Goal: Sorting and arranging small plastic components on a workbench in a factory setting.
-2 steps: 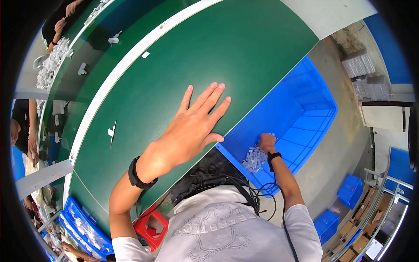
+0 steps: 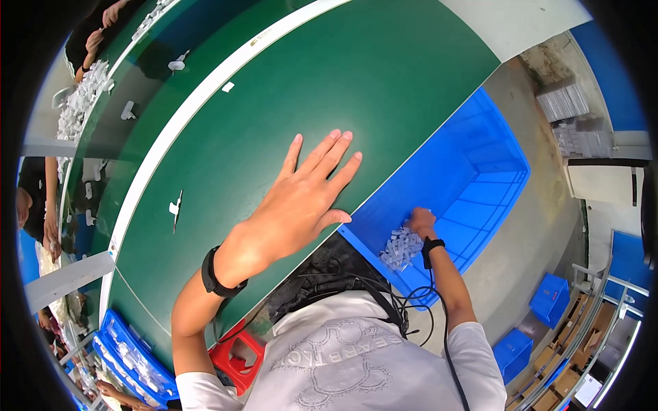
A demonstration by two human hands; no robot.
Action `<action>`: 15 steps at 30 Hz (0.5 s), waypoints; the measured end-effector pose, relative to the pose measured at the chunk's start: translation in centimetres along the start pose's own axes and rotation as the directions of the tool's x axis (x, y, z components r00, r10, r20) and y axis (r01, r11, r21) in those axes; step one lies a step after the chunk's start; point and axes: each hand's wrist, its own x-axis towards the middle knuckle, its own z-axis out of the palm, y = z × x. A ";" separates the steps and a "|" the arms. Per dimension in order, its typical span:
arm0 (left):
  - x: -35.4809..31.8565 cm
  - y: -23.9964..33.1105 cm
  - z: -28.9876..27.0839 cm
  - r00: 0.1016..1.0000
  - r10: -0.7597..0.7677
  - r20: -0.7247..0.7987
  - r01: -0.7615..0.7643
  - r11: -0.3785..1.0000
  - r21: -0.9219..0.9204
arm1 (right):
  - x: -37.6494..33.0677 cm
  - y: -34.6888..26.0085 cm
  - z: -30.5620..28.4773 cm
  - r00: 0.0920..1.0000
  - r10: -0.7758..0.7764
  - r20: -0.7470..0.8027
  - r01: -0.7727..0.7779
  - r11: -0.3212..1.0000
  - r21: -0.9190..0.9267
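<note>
My left hand [image 2: 291,205] lies palm down on the green tabletop [image 2: 384,75], fingers spread, holding nothing. Down inside a large blue plastic bin [image 2: 439,154] at the table's right edge is my right hand [image 2: 420,221], its fingers curled closed. What those fingers hold, if anything, is hidden. Beside that hand, at the near end of the bin, sits a pile of small whitish translucent plastic pieces [image 2: 399,250]. Farther left on the tabletop lie a thin dark tool-like item with a white tab [image 2: 176,209] and a small white piece [image 2: 227,87].
Beyond a white rail [image 2: 154,147], white parts [image 2: 128,109] lie on a green surface, with other people's hands [image 2: 94,42] at the far left. A blue tray [image 2: 133,359] and red stool [image 2: 240,359] stand near left. Dark cables [image 2: 428,312] hang by my right arm.
The white parts beyond the rail have slid slightly toward the lower left. My right hand has shifted a touch within the bin; my left hand stays in place.
</note>
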 end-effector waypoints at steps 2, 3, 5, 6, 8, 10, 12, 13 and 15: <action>0.0 0.2 -0.2 1.000 0.005 0.001 -0.005 1.000 0.001 | -0.1 1.2 -2.2 0.990 0.068 0.124 -0.112 0.911 0.396; 0.1 0.3 -0.3 1.000 0.010 0.004 -0.010 1.000 -0.001 | -0.1 2.0 -3.3 0.990 0.074 0.122 -0.117 0.911 0.395; 0.5 0.5 -0.2 0.999 0.032 -0.004 -0.032 0.999 -0.009 | -0.3 3.6 -6.0 0.895 -0.009 0.445 -0.372 0.534 0.759; 0.6 0.5 -0.1 0.999 0.036 -0.006 -0.036 0.999 -0.012 | -0.9 3.9 -7.4 0.898 -0.006 0.439 -0.369 0.533 0.762; 0.0 0.5 -0.3 1.000 0.003 -0.026 -0.004 1.000 -0.010 | -3.6 1.5 -14.2 0.956 -0.117 0.268 -0.225 0.288 0.931; 0.5 1.1 -0.1 0.999 0.017 -0.049 -0.019 0.999 -0.027 | -7.0 1.2 -19.6 0.975 -0.159 0.152 -0.120 0.199 0.973; 1.0 2.0 0.0 0.988 0.103 -0.117 -0.132 0.953 -0.274 | -9.9 0.7 -24.4 0.981 -0.193 0.027 -0.007 0.104 0.995; 1.5 2.6 0.1 0.978 0.128 -0.166 -0.187 0.888 -0.419 | -11.0 0.3 -26.4 0.961 -0.271 -0.048 0.062 0.045 0.997; 1.8 4.1 0.4 0.978 0.124 -0.168 -0.198 0.809 -0.553 | -12.5 -0.5 -29.1 0.904 -0.403 -0.142 0.127 -0.064 0.990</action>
